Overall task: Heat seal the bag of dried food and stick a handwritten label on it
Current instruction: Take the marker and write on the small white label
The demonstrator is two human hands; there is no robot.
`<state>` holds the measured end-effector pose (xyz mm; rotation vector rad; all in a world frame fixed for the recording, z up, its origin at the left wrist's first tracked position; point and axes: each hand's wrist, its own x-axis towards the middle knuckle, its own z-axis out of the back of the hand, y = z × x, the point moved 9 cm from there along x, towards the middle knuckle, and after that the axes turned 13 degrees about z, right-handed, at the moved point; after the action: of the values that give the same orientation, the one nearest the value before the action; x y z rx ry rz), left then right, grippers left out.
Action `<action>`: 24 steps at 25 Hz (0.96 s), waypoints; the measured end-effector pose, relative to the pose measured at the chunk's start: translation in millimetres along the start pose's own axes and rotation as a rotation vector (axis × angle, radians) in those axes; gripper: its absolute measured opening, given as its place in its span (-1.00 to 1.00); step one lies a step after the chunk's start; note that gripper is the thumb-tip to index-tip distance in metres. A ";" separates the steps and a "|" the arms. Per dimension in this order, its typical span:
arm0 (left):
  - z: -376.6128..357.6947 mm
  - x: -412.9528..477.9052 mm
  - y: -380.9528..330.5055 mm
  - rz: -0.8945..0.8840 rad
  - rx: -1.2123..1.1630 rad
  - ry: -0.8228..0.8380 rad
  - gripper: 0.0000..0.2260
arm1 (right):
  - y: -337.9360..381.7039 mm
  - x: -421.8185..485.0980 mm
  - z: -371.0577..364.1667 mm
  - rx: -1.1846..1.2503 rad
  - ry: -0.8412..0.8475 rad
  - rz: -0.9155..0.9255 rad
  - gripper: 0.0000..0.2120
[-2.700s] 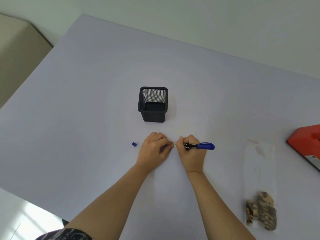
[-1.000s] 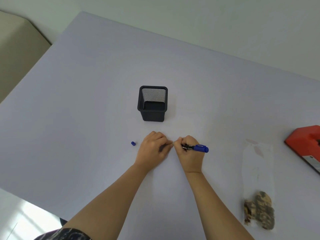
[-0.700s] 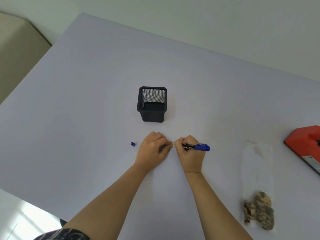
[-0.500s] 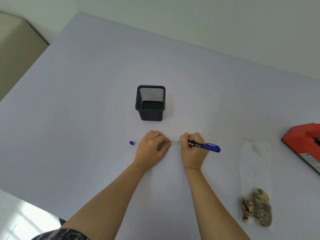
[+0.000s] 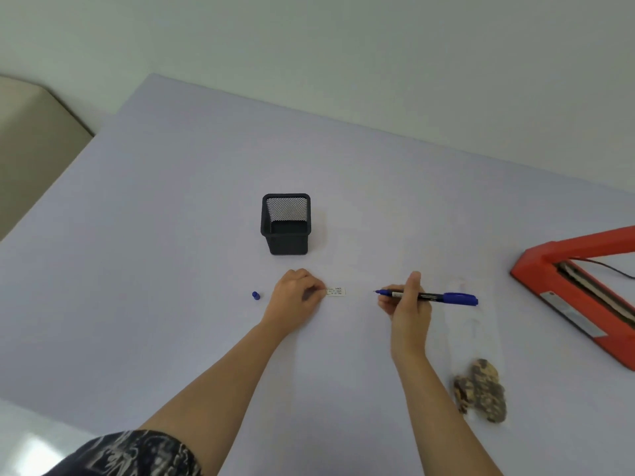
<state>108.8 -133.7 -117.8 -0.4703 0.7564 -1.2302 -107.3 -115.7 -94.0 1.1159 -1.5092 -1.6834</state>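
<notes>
Here the label [image 5: 335,292] lies pinned under the left grip [image 5: 296,295].

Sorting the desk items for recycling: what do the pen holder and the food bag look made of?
Pen holder: likely metal mesh, matte black; the back wall shows a fine see-through grid. Bag: seemingly thin clear plastic film, faintly glossy; the table shows through it, and the dried food is visible inside.
</notes>
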 end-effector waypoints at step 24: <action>88.3 -93.3 -50.9 0.368 -0.964 0.143 -0.88 | 101.0 -60.9 -41.1 -0.008 0.103 0.222 -0.75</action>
<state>126.6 -65.7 1.2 -0.9729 1.4832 -0.4924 -52.4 -98.6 16.8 0.9763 -1.5001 -1.4593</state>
